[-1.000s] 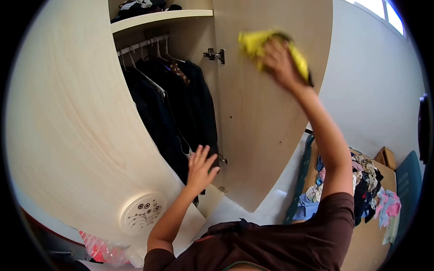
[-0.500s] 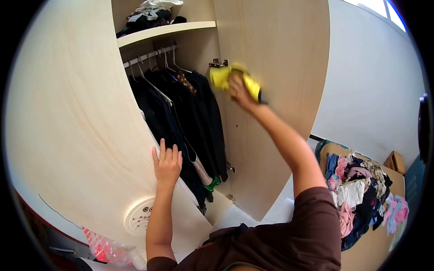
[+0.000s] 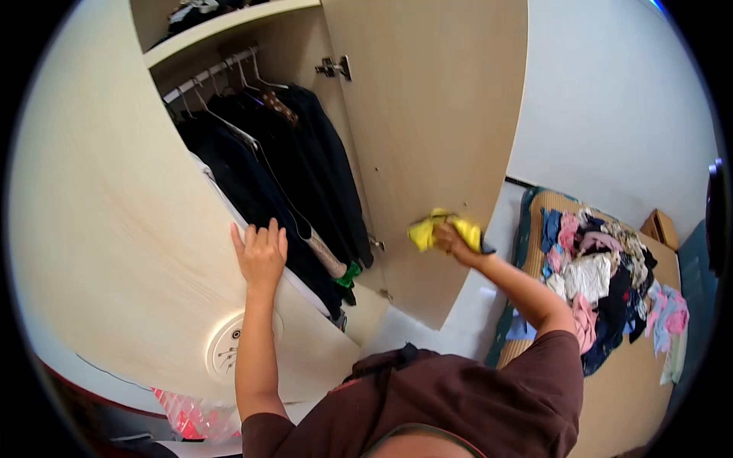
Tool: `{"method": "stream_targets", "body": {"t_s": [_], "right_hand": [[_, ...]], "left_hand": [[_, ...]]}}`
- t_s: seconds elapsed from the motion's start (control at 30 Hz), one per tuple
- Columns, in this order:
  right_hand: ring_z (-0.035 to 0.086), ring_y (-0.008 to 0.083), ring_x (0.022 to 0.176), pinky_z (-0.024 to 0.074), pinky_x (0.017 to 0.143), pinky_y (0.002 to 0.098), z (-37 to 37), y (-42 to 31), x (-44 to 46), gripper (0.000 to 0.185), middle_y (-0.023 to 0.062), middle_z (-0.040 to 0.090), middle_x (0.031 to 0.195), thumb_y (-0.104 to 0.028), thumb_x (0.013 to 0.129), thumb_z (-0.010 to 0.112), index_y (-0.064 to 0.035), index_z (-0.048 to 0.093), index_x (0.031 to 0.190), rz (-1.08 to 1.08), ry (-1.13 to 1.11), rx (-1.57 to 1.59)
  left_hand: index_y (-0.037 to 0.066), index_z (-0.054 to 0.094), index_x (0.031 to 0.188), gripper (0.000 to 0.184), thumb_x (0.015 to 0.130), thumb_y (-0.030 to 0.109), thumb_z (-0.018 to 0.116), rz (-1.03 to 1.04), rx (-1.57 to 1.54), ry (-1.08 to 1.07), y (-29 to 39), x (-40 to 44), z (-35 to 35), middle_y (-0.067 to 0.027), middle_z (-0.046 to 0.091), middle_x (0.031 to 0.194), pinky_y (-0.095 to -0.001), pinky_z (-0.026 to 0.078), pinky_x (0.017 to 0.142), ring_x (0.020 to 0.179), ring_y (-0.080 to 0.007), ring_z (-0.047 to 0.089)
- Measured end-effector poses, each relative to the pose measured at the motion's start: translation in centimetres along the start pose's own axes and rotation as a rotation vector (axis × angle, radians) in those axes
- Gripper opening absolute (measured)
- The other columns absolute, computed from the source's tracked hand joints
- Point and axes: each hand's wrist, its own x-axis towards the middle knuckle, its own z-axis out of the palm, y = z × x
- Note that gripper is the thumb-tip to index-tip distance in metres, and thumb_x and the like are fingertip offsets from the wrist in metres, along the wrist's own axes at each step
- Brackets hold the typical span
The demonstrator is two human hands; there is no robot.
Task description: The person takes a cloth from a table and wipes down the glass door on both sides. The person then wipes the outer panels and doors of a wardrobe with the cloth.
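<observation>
My right hand (image 3: 452, 238) grips a yellow cloth (image 3: 421, 233) and presses it to the inner face of the right wardrobe door (image 3: 435, 114), low down and near its outer edge. The cloth is crumpled and partly covered by my fingers. With its fingers apart, my left hand (image 3: 261, 250) rests on the edge of the left wardrobe door (image 3: 114, 191). Behind that hand, dark clothes (image 3: 305, 168) hang on white hangers from a rail (image 3: 210, 74) inside the wardrobe. A green piece of fabric (image 3: 350, 275) shows at the bottom of the hanging clothes.
Heaped clothes (image 3: 588, 278) lie on a bed (image 3: 603, 397) at the right. A small brown box (image 3: 660, 228) stands by the white wall (image 3: 611, 99). Folded items sit on the upper shelf (image 3: 229, 30). Metal hinges (image 3: 334, 69) join the right door to the wardrobe.
My right hand has moved the yellow cloth down the right door from near the upper hinge. The view has tilted downward. My left hand stays on the left door's edge.
</observation>
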Motion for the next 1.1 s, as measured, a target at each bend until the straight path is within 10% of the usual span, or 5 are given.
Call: {"method": "stream_targets", "body": {"t_s": [0.33,0.43,0.7,0.93,1.1], "right_hand": [[0.032,0.0216,0.141,0.019,0.115,0.0534,-26.4,2.2,9.3,0.06,-0.0019,0.044,0.146,-0.027,0.079,0.071,-0.0328,0.051,0.135,0.51,0.436,-0.59],[0.03,0.0231,0.142,0.0189,0.116,0.0525,-24.5,1.0,10.4,0.065,0.0009,0.04,0.148,-0.027,0.079,0.069,-0.0299,0.046,0.14,0.542,0.346,-0.594],[0.035,0.0292,0.138,0.0236,0.116,0.0507,-4.0,0.3,3.1,0.047,0.0102,0.05,0.135,-0.013,0.081,0.052,-0.0149,0.058,0.128,0.129,0.059,-0.396],[0.055,0.0302,0.104,0.0431,0.092,0.043,-8.2,-7.4,5.7,0.041,0.0125,0.059,0.105,0.004,0.074,0.062,-0.0079,0.062,0.114,0.349,0.202,0.317],[0.055,0.0163,0.113,0.0415,0.101,0.0302,-9.2,-10.5,12.2,0.036,0.005,0.059,0.121,-0.007,0.094,0.055,-0.0057,0.052,0.13,0.678,0.326,2.012]], "left_hand": [[0.003,0.07,0.086,0.03,0.086,0.033,0.066,0.132,0.018,-0.166,-0.5,-0.1,-0.5,-0.0098,0.064,0.075,-0.0459,0.024,0.115,0.096,-0.0251,0.06],[0.002,0.07,0.078,0.034,0.084,0.035,0.067,0.165,0.021,-0.493,-0.4,-0.6,-1.2,-0.0095,0.064,0.07,-0.0421,0.02,0.118,0.092,-0.0242,0.06],[0.003,0.067,0.076,0.031,0.08,0.033,0.07,0.226,0.066,-0.452,-0.5,-3.2,1.1,-0.0108,0.065,0.075,-0.0394,0.033,0.109,0.088,-0.0249,0.061],[0.004,0.068,0.074,0.034,0.083,0.037,0.065,0.151,0.136,-0.481,1.1,-3.6,0.9,-0.0098,0.065,0.073,-0.0386,0.031,0.109,0.087,-0.0243,0.061],[0.004,0.067,0.072,0.031,0.082,0.033,0.067,0.144,0.08,-0.424,3.9,-4.0,-1.9,-0.0096,0.064,0.071,-0.0394,0.034,0.106,0.083,-0.0256,0.061]]}}
